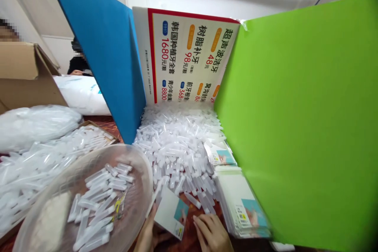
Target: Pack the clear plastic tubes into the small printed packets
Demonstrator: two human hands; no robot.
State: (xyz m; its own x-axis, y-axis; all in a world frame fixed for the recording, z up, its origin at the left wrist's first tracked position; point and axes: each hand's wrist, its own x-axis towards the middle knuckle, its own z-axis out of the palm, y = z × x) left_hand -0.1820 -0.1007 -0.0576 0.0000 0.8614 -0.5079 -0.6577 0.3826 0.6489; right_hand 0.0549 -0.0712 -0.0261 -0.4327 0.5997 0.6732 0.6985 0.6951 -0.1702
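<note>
Packet (pixel 169 213) sits near the middle, tilted, printed face up, its left edge clamped in the left hand (pixel 149 231), a grip that seems meant to keep the face uncovered. The right hand (pixel 213 234) is just beside, apart from it, fingers bent close together; whether they hold anything I cannot tell. Tubes (pixel 177 153) lie heaped beyond both hands, apparently walled in by the blue panel (pixel 100 39) on the left, the sign (pixel 184 55) at the far side and the green panel (pixel 298 118) on the right. A stack (pixel 236 191) of packets lies along the green panel, probably for easy reach. At near left, the bowl (pixel 148 169) holds loose tubes, something yellow (pixel 118 206) and a pale block (pixel 50 220), too blurred to name. Farther left, a tray (pixel 110 137) is full of tubes
</note>
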